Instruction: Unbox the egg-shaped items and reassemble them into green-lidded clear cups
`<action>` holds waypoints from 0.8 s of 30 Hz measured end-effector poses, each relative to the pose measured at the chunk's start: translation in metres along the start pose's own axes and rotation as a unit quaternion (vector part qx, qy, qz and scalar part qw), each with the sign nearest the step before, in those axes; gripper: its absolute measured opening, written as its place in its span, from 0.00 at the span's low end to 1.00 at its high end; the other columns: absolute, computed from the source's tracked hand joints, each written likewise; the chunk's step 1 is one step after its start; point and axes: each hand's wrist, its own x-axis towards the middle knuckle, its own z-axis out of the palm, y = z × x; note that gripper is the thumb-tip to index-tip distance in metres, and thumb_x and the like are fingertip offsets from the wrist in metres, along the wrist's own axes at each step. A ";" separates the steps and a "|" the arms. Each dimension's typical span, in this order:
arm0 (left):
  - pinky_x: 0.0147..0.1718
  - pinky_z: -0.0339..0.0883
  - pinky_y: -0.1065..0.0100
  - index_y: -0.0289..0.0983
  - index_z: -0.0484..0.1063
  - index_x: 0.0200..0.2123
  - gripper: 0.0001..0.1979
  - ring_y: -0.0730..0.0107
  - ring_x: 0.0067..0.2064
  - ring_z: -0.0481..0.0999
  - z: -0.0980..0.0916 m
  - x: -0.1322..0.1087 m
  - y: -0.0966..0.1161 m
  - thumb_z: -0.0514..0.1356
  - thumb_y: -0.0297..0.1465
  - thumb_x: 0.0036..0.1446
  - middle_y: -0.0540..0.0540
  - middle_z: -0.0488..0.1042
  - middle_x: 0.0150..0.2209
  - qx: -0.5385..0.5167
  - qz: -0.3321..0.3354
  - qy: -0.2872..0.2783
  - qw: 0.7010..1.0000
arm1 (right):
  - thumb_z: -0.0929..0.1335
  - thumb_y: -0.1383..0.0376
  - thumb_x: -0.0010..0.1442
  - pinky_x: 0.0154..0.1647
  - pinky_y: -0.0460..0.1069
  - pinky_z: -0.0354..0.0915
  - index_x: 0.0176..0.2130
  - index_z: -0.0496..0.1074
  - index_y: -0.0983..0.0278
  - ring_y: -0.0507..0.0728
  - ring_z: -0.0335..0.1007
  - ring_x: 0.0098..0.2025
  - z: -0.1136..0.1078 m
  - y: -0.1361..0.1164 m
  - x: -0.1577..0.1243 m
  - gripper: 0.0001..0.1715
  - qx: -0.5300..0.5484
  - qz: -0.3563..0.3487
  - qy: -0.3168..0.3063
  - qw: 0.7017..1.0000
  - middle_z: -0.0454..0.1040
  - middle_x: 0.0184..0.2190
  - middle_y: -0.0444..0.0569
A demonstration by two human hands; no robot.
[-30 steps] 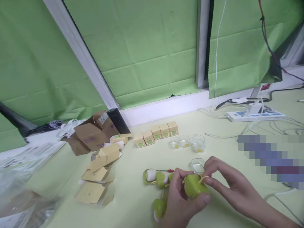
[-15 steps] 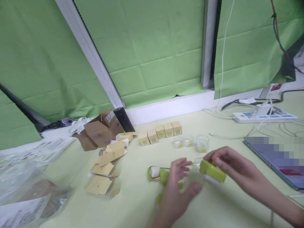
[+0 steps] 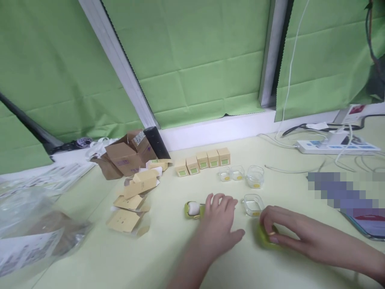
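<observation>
My right hand (image 3: 296,233) pinches a lime-green plastic piece (image 3: 267,237) low at the table; the fingers cover most of it. Just behind stands a small clear square cup (image 3: 253,204) with a yellow sticker. My left hand (image 3: 219,218) is spread, fingers apart, over the table to the left. Beyond its fingers lies a green case with a rounded white part (image 3: 193,208), its right portion hidden by the hand. I cannot tell whether the left fingertips touch it. Farther back are more clear cups (image 3: 255,177) with yellow stickers.
Several small tan boxes (image 3: 213,159) stand in a row at the back. Flattened tan cartons (image 3: 126,220), an opened brown box (image 3: 129,156) and a plastic bag (image 3: 60,245) lie left. A power strip (image 3: 337,147) with cables and a tablet-like device (image 3: 363,224) are right.
My right hand has brought the green piece down to the table, uncovering the clear cup behind. My left hand has moved left and away, over the green case.
</observation>
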 end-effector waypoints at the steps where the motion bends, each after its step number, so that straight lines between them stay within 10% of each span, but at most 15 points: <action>1: 0.57 0.44 0.46 0.35 0.67 0.50 0.26 0.46 0.56 0.58 -0.001 0.006 0.000 0.62 0.30 0.45 0.36 0.69 0.50 0.012 0.003 0.003 1.000 | 0.63 0.61 0.62 0.42 0.51 0.68 0.36 0.67 0.57 0.56 0.71 0.39 0.000 0.000 0.000 0.05 -0.005 -0.001 -0.003 1.000 0.72 0.37 0.45; 6: 0.57 0.43 0.44 0.37 0.69 0.45 0.28 0.42 0.55 0.58 -0.015 0.008 -0.013 0.66 0.36 0.37 0.38 0.69 0.48 0.059 -0.021 -0.005 0.998 | 0.66 0.59 0.59 0.51 0.53 0.66 0.44 0.69 0.55 0.60 0.68 0.51 0.003 0.006 -0.003 0.11 -0.022 -0.013 0.052 0.998 0.71 0.48 0.47; 10: 0.57 0.39 0.46 0.41 0.70 0.36 0.16 0.49 0.50 0.63 -0.005 -0.006 -0.025 0.58 0.23 0.40 0.45 0.73 0.38 0.100 -0.013 -0.020 0.995 | 0.65 0.60 0.60 0.51 0.53 0.66 0.43 0.70 0.55 0.60 0.67 0.51 0.004 0.008 -0.002 0.10 -0.026 -0.043 0.119 0.992 0.71 0.48 0.49; 16: 0.53 0.45 0.48 0.44 0.68 0.46 0.30 0.52 0.45 0.64 0.012 -0.005 -0.030 0.55 0.20 0.35 0.45 0.72 0.38 0.066 0.053 -0.009 0.996 | 0.64 0.60 0.62 0.50 0.51 0.66 0.41 0.70 0.56 0.58 0.68 0.49 0.005 0.000 0.003 0.08 -0.012 -0.055 0.141 0.988 0.71 0.44 0.49; 20: 0.45 0.54 0.56 0.41 0.68 0.36 0.18 0.55 0.41 0.65 0.001 -0.003 -0.016 0.61 0.26 0.37 0.45 0.70 0.35 -0.109 -0.034 0.048 0.992 | 0.63 0.61 0.63 0.52 0.51 0.65 0.44 0.68 0.55 0.58 0.66 0.51 0.005 -0.002 0.003 0.09 -0.016 -0.049 0.152 0.987 0.70 0.46 0.48; 22: 0.38 0.57 0.63 0.41 0.64 0.38 0.18 0.63 0.36 0.65 -0.003 -0.002 -0.006 0.64 0.32 0.40 0.47 0.69 0.35 -0.361 -0.077 0.099 0.924 | 0.64 0.61 0.63 0.52 0.51 0.65 0.45 0.67 0.54 0.58 0.66 0.51 0.006 -0.003 0.002 0.09 -0.011 -0.053 0.175 0.983 0.69 0.46 0.48; 24: 0.34 0.57 0.68 0.40 0.62 0.40 0.21 0.70 0.32 0.65 -0.001 0.000 0.005 0.64 0.36 0.43 0.47 0.69 0.36 -0.611 -0.076 0.134 0.776 | 0.65 0.62 0.62 0.52 0.50 0.65 0.46 0.66 0.53 0.58 0.65 0.52 0.009 -0.003 0.001 0.11 -0.005 -0.063 0.207 0.976 0.69 0.47 0.48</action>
